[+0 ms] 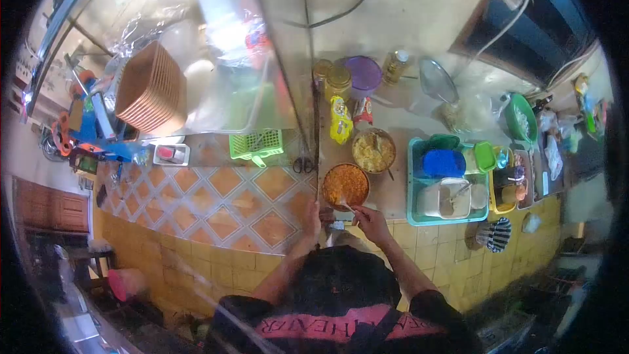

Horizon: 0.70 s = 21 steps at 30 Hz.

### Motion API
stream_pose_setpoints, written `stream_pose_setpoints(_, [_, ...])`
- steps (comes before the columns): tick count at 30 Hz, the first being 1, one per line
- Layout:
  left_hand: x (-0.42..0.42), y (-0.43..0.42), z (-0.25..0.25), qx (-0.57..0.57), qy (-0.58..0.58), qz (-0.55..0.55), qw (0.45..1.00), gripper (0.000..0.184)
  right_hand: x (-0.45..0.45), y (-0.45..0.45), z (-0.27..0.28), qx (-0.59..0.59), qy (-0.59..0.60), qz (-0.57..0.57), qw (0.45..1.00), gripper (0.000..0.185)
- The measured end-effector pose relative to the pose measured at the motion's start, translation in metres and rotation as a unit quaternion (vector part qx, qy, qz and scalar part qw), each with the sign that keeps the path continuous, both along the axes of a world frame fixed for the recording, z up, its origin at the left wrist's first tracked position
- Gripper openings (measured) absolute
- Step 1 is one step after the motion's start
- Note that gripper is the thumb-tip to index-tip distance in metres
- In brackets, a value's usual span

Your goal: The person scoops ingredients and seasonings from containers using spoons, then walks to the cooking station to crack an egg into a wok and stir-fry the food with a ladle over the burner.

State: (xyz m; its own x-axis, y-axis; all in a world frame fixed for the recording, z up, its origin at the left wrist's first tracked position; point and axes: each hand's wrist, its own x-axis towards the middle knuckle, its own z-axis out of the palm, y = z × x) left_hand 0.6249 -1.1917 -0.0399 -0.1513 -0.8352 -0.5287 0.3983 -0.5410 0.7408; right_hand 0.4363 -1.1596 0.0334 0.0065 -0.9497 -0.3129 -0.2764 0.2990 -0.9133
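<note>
A round bowl of orange-red food [345,187] stands near the counter's front edge. My right hand [371,223] is closed on the handle of a spoon [347,206], whose far end reaches into the bowl's near side. My left hand [313,221] is at the bowl's lower left, by the counter edge; its fingers are too blurred to make out. Just behind and to the right sits a second bowl [373,151] with pale yellow food and a utensil at its rim. A yellow packet [341,120] and a red packet [363,110] lie behind the bowls.
A teal tray [415,217] with containers stands to the right, beside a yellow basket [503,208]. Jars [339,80] and a purple lid [362,73] are at the back. On the left are a tiled counter [223,190], a green basket [257,146] and stacked brown trays [154,92].
</note>
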Motion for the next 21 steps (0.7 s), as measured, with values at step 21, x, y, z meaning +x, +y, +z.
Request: stream_pose_setpoints(21, [-0.122,0.177,-0.059,0.15,0.001,-0.18,0.972,0.031,-0.14,0.331,0.08,-0.116,-0.163,-0.417,0.887,0.025])
